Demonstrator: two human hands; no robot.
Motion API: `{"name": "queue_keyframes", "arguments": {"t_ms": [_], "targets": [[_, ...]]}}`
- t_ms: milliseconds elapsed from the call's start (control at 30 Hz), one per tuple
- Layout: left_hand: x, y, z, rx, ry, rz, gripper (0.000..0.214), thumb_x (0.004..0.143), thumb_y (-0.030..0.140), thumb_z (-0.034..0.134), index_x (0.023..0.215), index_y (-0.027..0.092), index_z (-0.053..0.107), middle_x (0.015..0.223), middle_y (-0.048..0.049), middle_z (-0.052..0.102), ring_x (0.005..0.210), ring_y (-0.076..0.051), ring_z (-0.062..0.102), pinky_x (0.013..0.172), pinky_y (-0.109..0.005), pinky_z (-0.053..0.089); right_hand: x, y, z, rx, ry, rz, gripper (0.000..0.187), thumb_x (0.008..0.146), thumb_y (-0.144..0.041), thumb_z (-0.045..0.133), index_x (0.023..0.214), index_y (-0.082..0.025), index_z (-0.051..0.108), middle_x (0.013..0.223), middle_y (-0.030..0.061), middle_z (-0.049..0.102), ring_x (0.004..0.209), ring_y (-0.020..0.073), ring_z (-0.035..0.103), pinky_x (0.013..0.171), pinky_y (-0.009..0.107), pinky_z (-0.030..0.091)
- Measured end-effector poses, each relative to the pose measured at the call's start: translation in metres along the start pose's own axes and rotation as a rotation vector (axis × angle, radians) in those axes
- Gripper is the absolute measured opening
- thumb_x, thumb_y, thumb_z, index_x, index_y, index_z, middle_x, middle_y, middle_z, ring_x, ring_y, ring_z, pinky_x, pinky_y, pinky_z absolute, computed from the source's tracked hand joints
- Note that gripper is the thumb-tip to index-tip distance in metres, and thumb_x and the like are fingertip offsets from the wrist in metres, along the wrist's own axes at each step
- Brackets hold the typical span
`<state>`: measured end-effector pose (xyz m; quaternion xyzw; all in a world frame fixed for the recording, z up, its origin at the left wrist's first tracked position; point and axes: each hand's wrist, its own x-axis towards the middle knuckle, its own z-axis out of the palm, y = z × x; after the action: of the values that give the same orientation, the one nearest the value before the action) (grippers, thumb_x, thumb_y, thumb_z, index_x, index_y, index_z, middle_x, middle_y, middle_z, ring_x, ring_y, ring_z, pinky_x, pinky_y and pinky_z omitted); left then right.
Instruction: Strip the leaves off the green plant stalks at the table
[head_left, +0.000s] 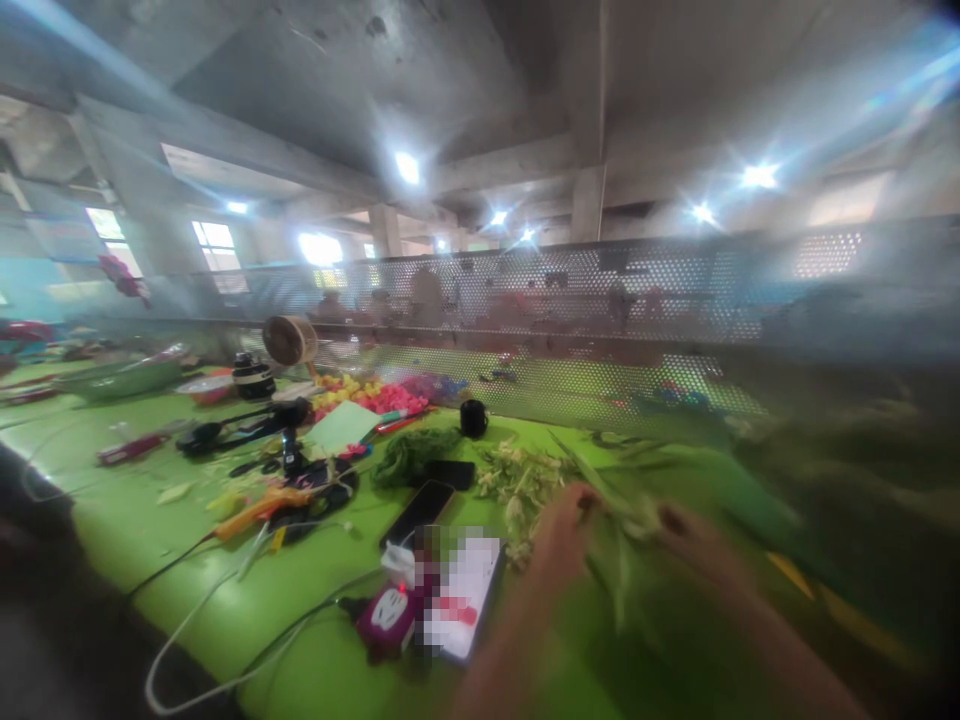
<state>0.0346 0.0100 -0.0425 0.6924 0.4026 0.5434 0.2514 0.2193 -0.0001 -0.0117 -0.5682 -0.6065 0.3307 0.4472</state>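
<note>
- Left hand (pixel 570 515): its forearm climbs from the bottom edge, leaning rightward; the fingers look curled against long green leaves (pixel 634 522), though blur means I cannot tell whether they grip.
- Right hand (pixel 682 530): its forearm slants up and leftward from the lower right corner, bringing this hand close to the other; its fingers are smeared, so I cannot tell whether it is open or closed.
- The leaves lie between the two hands, thin and strap-like, some pointing up and left, one hanging down.
- Just left of them, a loose heap of pale foliage (pixel 517 482) looks frilly and crumpled.
- The desk (pixel 337 665) has a smooth, glossy, bright green top.
- Beside the left forearm lie a flat rectangular phone (pixel 465 605) with a lit, pixelated screen and a rounded purple block (pixel 390 612) with a white face.
- Farther left is an orange glue gun (pixel 262 508).
- Behind stand a squat dark cup (pixel 473 419) and a perforated screen (pixel 540 290) with small round holes.
</note>
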Motion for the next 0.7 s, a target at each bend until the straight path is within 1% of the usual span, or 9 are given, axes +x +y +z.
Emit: {"name": "queue_keyframes", "arguments": {"t_ms": [100, 200, 267, 400, 500, 600, 700], "targets": [[0.000, 0.008, -0.001, 0.053, -0.045, 0.005, 0.014, 0.086, 0.027, 0.054, 0.086, 0.018, 0.065, 0.087, -0.0048, 0.068, 0.084, -0.018, 0.060, 0.079, -0.029, 0.044, 0.002, 0.005, 0.000, 0.076, -0.020, 0.006, 0.031, 0.061, -0.051, 0.067, 0.069, -0.022, 0.067, 0.068, 0.0038, 0.069, 0.069, 0.0225, 0.064, 0.066, 0.033, 0.051], [-0.001, 0.010, 0.003, 0.024, -0.084, 0.000, 0.015, 0.083, 0.027, 0.059, 0.086, 0.018, 0.069, 0.085, -0.0060, 0.069, 0.082, -0.019, 0.061, 0.078, -0.030, 0.045, 0.000, 0.009, 0.002, 0.167, -0.031, 0.010, 0.033, 0.062, -0.053, 0.069, 0.071, -0.021, 0.068, 0.070, 0.0036, 0.070, 0.068, 0.0217, 0.064, 0.068, 0.034, 0.052], [0.000, 0.010, 0.006, 0.004, -0.112, -0.014, 0.014, 0.080, 0.028, 0.062, 0.083, 0.017, 0.070, 0.082, -0.0062, 0.068, 0.078, -0.019, 0.061, 0.074, -0.029, 0.045, -0.002, 0.007, 0.003, 0.190, -0.039, 0.011, 0.033, 0.062, -0.053, 0.069, 0.071, -0.021, 0.068, 0.070, 0.0033, 0.070, 0.067, 0.0210, 0.064, 0.068, 0.034, 0.052], [0.000, 0.015, 0.006, -0.021, -0.174, -0.065, 0.014, 0.079, 0.027, 0.061, 0.074, 0.017, 0.070, 0.073, -0.0031, 0.065, 0.072, -0.016, 0.057, 0.068, -0.026, 0.043, -0.006, -0.005, 0.002, 0.113, 0.007, 0.022, 0.025, 0.061, -0.045, 0.068, 0.067, -0.021, 0.067, 0.065, 0.0017, 0.068, 0.063, 0.0197, 0.062, 0.064, 0.032, 0.051], [-0.001, 0.015, 0.006, -0.021, -0.225, -0.071, 0.011, 0.077, 0.024, 0.062, 0.073, 0.017, 0.069, 0.073, -0.0017, 0.064, 0.070, -0.014, 0.055, 0.066, -0.025, 0.042, -0.008, -0.012, 0.002, 0.063, 0.019, 0.034, 0.021, 0.063, -0.043, 0.068, 0.066, -0.022, 0.067, 0.065, 0.0024, 0.069, 0.063, 0.0208, 0.062, 0.062, 0.032, 0.051], [-0.005, 0.007, 0.009, 0.046, -0.231, -0.039, 0.007, 0.074, 0.021, 0.064, 0.072, 0.016, 0.067, 0.074, -0.0017, 0.063, 0.070, -0.015, 0.053, 0.067, -0.026, 0.042, -0.009, -0.012, 0.003, 0.033, -0.020, 0.025, 0.022, 0.066, -0.043, 0.067, 0.070, -0.022, 0.068, 0.070, 0.0033, 0.071, 0.069, 0.0227, 0.065, 0.065, 0.033, 0.052], [-0.008, -0.004, 0.012, 0.108, -0.195, -0.009, 0.005, 0.074, 0.021, 0.062, 0.073, 0.018, 0.065, 0.076, -0.0024, 0.063, 0.073, -0.016, 0.053, 0.069, -0.027, 0.042, -0.010, -0.006, 0.006, 0.090, -0.138, -0.015, 0.027, 0.071, -0.044, 0.065, 0.083, -0.020, 0.068, 0.083, 0.0052, 0.074, 0.081, 0.0240, 0.068, 0.074, 0.034, 0.052]]}}
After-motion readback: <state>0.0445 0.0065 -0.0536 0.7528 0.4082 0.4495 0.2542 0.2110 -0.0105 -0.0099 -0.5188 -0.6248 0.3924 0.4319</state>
